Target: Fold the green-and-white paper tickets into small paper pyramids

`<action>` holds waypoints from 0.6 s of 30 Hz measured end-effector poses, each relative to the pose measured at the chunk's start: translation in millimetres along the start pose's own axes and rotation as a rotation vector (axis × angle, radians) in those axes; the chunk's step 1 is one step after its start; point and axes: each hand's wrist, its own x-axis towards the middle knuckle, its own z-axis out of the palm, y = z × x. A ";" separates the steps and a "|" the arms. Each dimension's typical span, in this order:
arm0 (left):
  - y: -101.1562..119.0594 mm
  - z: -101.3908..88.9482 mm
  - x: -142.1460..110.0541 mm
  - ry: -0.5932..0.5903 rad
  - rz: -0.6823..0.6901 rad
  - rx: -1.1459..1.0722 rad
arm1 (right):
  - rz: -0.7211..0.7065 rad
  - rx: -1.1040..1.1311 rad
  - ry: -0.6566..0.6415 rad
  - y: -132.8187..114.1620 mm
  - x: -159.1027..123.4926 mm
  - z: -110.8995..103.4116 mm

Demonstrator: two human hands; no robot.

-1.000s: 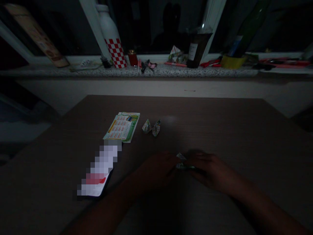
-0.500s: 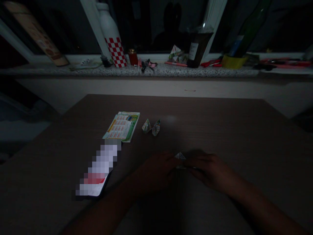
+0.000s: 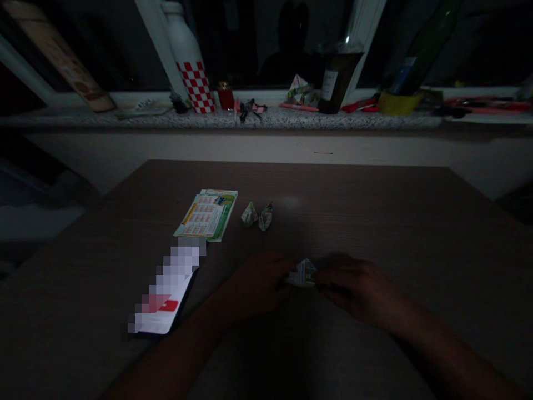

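A small folded piece of printed paper (image 3: 303, 274), pointed at the top, lies low over the table between my two hands. My left hand (image 3: 262, 283) has its fingertips closed on the paper's left corner. On the other side, my right hand (image 3: 358, 286) pinches the right edge, its fingers bent together. Shadow hides the undersides of both hands and part of the paper. Farther back on the table stand two small folded paper shapes, one on the left (image 3: 249, 214) and one on the right (image 3: 265, 216), close beside each other.
A stack of printed calendar sheets (image 3: 206, 215) lies left on the brown table (image 3: 358, 205). Nearer me is a lit phone (image 3: 166, 297), partly blurred out. Along the granite sill (image 3: 283, 118) stand a red-checked white bottle (image 3: 195, 78), a dark cup (image 3: 337, 80) and a green bottle (image 3: 428, 50).
My left hand has shifted slightly left, uncovering more of the folded paper's left side. The right hand stays nearly in place, still on the paper's right edge.
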 end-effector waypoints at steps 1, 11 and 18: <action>-0.1 0.5 0.2 0.001 0.006 0.000 | -0.001 -0.004 0.005 0.4 -0.1 0.4; -0.5 7.1 5.1 0.058 -0.044 0.017 | 0.083 -0.024 0.132 0.6 4.5 12.0; -1.2 14.5 9.7 0.078 -0.076 0.051 | 0.106 -0.009 0.153 -1.3 7.6 15.0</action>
